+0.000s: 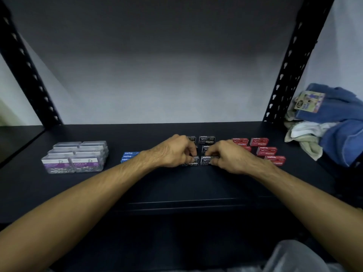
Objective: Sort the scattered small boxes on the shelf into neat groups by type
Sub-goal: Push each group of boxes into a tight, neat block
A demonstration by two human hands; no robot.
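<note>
On the dark shelf [176,185] four groups of small boxes stand in a row. Clear paper clip boxes [75,158] are at the left, blue staple boxes [129,156] beside them, black staple boxes [207,139] in the middle, red staple boxes [263,149] at the right. My left hand [174,152] pinches the front-left black staple box [191,162]. My right hand [227,156] pinches the front-right black staple box [205,161]. The two boxes sit side by side, nearly touching. My hands hide part of the black and red groups.
Black perforated uprights [288,61] frame the shelf at both sides. A pile of blue and white towels [332,122] with a label lies at the right, outside the upright. A pale bag [300,258] shows at the bottom right.
</note>
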